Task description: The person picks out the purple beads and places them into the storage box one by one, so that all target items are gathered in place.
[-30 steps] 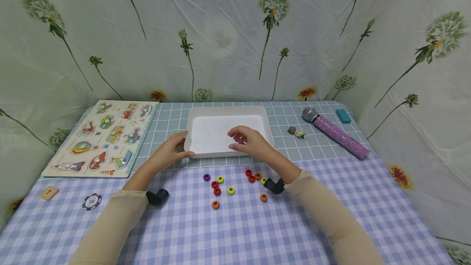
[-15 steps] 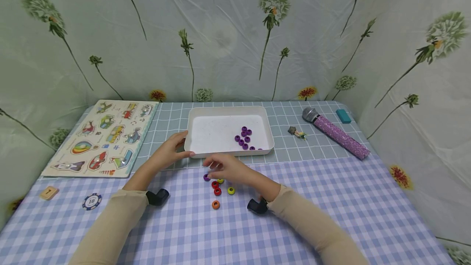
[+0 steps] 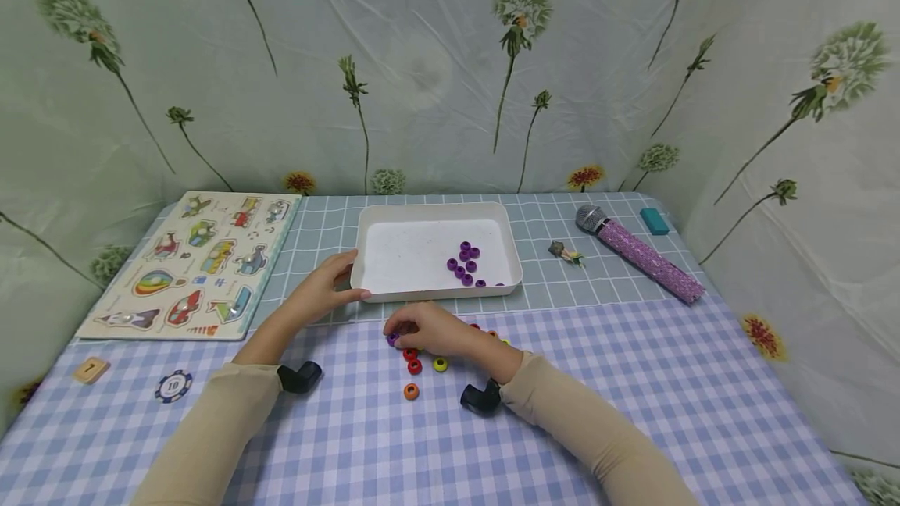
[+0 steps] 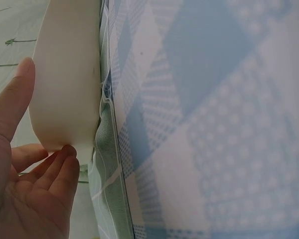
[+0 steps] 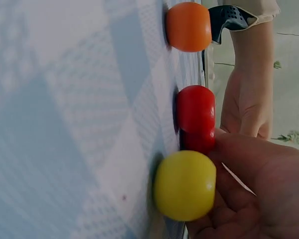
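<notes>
My left hand [image 3: 325, 281] holds the near left corner of a shallow white tray [image 3: 429, 295], thumb on the front wall and fingers curled at the side, as the left wrist view also shows. Several purple beads [image 3: 460, 272] lie in the tray's right half. In front of it, my right hand [image 3: 437, 329] pinches a purple bead [image 3: 393, 340] at the cloth; in the right wrist view that bead is hidden. Close by lie red beads [image 5: 195, 108], a yellow bead [image 5: 185, 185] and an orange bead [image 5: 189, 27].
More red, orange and yellow beads [image 3: 493, 334] show partly behind the right wrist. A picture puzzle board [image 3: 190, 264] lies at left, with a number tile [image 3: 91, 369] and poker chip [image 3: 173, 386] nearer. At right are a glittery microphone [image 3: 643, 256], small figurine [image 3: 566, 254] and teal block [image 3: 655, 221].
My right hand has left the tray, where purple beads now show, moved down and left to the cloth, and taken hold of the purple bead there. My left hand has stayed at the tray corner.
</notes>
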`<state>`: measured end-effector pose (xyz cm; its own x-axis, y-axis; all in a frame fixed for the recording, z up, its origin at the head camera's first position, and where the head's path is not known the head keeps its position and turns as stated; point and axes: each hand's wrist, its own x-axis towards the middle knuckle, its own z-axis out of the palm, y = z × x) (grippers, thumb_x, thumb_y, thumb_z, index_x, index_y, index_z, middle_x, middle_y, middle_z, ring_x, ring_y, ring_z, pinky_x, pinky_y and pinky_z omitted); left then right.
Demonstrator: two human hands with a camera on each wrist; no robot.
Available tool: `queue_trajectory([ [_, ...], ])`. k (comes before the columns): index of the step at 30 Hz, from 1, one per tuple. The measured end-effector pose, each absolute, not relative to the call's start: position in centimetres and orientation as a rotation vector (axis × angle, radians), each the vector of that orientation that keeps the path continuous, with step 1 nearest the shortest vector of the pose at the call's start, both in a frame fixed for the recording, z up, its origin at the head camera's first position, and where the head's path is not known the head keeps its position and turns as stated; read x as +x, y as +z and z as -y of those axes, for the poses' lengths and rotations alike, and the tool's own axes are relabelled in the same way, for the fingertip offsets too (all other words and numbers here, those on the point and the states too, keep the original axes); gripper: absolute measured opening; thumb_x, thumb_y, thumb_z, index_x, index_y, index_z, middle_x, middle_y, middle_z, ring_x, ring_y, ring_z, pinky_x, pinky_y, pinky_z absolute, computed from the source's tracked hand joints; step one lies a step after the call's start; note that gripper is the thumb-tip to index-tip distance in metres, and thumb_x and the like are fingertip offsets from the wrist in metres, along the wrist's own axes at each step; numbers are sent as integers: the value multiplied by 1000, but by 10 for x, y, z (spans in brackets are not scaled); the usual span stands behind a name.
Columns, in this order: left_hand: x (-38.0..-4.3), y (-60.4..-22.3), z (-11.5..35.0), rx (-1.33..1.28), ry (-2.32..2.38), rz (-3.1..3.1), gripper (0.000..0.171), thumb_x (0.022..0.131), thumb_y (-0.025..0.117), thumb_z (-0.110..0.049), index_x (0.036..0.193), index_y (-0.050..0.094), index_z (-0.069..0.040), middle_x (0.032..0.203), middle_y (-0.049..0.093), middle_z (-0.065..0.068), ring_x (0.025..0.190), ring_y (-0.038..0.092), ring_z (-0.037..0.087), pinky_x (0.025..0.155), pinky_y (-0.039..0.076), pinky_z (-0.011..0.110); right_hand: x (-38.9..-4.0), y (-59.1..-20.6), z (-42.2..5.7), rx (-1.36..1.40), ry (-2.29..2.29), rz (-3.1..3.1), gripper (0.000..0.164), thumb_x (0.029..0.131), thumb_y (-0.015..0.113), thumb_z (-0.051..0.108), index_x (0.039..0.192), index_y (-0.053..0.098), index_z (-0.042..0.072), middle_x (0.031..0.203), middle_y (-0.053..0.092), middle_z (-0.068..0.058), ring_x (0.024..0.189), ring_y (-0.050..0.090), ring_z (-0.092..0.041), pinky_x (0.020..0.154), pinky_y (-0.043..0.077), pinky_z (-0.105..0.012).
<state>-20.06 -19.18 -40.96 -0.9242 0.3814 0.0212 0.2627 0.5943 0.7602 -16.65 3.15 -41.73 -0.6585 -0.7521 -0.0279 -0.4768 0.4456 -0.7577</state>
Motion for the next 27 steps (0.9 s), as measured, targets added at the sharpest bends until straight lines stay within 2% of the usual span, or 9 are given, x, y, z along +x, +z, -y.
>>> queue_trajectory([
  [5, -201, -409, 192, 532, 1233, -2675, 83, 68, 63, -37, 131, 21, -2, 128, 25, 17, 116, 28, 26, 92, 31, 33, -167, -405, -36, -982, -1153, -2337, 19, 78, 58, 14, 97, 59, 12, 86, 55, 10, 72, 49, -2, 63, 43, -15],
  [8, -201, -409, 192, 518, 1229, -2677, 82, 68, 63, -36, 131, 22, -3, 128, 25, 16, 116, 28, 26, 92, 31, 33, -173, -393, -42, -992, -1262, -2361, 21, 77, 58, 10, 98, 58, 8, 88, 56, 7, 75, 51, -3, 66, 44, -15],
  [15, -202, -408, 192, 509, 1216, -2673, 86, 67, 63, -41, 131, 20, -3, 129, 24, 17, 115, 29, 26, 92, 31, 33, -206, -372, -68, -896, -1457, -2515, 21, 78, 57, 10, 98, 57, 4, 90, 56, 2, 81, 52, -7, 71, 45, -19],
  [23, -200, -407, 192, 480, 1207, -2672, 87, 66, 63, -42, 131, 19, -3, 129, 24, 17, 115, 30, 26, 92, 32, 33, -244, -392, -93, -444, -1457, -2613, 19, 78, 57, 11, 97, 58, 10, 89, 57, 1, 81, 52, -11, 74, 45, -24],
  [27, -200, -408, 191, 485, 1217, -2668, 87, 66, 63, -40, 131, 19, -3, 128, 24, 17, 115, 30, 26, 92, 31, 33, -252, -403, -95, -361, -1395, -2627, 18, 78, 57, 11, 96, 59, 12, 85, 56, 0, 76, 51, -13, 68, 45, -25],
])
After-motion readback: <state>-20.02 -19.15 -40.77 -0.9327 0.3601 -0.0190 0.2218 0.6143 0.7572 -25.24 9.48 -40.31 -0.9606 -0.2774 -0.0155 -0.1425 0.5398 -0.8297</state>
